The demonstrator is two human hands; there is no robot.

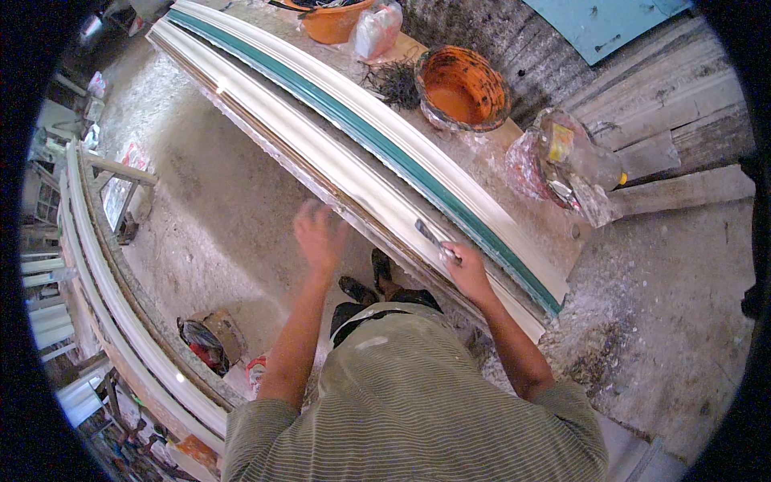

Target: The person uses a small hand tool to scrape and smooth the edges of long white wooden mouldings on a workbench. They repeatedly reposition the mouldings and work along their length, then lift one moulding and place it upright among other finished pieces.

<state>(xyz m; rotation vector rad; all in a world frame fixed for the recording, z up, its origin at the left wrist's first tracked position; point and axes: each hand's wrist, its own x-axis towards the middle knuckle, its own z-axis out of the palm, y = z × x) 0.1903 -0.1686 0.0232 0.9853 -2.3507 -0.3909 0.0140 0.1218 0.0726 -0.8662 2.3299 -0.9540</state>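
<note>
A long white moulding (pixel 353 186) lies slantwise across the bench in front of me, with a brown strip along its near edge. My right hand (pixel 468 273) is closed round the handle of a small scraper (pixel 430 233), whose dark flat blade points up and left over the white moulding near its right end. My left hand (pixel 320 234) hangs just short of the moulding's near edge, smeared by motion, so its fingers are unclear. Beyond the white piece run a green strip (pixel 385 145) and another white ridged length (pixel 450 165).
An orange tub (pixel 463 87) with dark-smeared walls stands behind the mouldings, beside another orange basin (pixel 333 24). A clear plastic bottle (pixel 593 161) lies on a bag at the right. More long white mouldings (pixel 144 337) rest at the left. A torn sack (pixel 213 337) sits on the floor.
</note>
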